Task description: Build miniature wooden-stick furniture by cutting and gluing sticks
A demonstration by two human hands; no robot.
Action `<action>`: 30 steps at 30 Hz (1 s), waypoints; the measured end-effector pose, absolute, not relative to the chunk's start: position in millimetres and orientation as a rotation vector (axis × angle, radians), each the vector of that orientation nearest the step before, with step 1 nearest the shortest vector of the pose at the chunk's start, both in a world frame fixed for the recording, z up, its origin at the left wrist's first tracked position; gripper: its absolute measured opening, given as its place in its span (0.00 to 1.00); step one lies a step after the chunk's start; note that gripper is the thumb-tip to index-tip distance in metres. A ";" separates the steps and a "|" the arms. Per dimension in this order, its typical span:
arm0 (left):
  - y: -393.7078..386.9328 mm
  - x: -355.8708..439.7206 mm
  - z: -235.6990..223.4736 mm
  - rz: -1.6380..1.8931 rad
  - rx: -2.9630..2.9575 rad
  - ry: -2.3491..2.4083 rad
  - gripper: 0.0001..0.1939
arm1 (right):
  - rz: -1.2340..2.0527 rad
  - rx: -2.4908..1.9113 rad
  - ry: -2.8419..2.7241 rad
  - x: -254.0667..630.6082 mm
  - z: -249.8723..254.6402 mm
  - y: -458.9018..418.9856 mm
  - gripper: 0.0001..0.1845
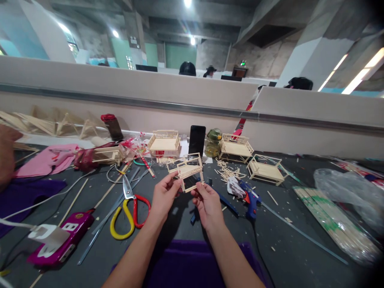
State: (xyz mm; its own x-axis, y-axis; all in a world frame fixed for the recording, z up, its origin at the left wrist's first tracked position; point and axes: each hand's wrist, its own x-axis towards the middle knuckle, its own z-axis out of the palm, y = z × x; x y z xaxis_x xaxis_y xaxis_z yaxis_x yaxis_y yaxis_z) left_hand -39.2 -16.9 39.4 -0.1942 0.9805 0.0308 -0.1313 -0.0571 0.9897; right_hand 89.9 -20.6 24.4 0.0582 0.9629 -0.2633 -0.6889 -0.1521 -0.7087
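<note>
Both my hands hold a small wooden-stick model frame [189,171] up above the dark tabletop, tilted. My left hand [167,193] pinches its lower left side between thumb and fingers. At its lower right corner, my right hand [208,202] has thumb and fingers closed on a stick. Behind it on the table stand similar stick models: one [164,143] at the back left, another [235,147] at the back right, and a third [267,169] further right. A black phone [197,139] stands upright just beyond the held frame.
Red-and-yellow scissors [129,208] lie left of my hands. On the right are a blue glue gun [252,202], loose short sticks [229,172] and bagged sticks [333,220]. A magenta power strip [64,240] sits at left. A bottle [213,142] stands behind. Another person's arm [7,154] shows far left.
</note>
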 end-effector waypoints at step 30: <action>-17.1 -46.0 44.4 1.230 1.087 1.169 0.40 | 1.609 -0.937 -0.395 83.1 19.4 -8.8 0.20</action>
State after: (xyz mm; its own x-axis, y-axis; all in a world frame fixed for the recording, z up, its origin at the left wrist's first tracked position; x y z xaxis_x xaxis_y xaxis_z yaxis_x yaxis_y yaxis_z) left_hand -46.0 -17.1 44.4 -0.0137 0.9985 -0.0534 -0.1038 0.0517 0.9933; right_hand 83.1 -8.8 19.4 -0.0051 0.9347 -0.3555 -0.6635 -0.2692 -0.6981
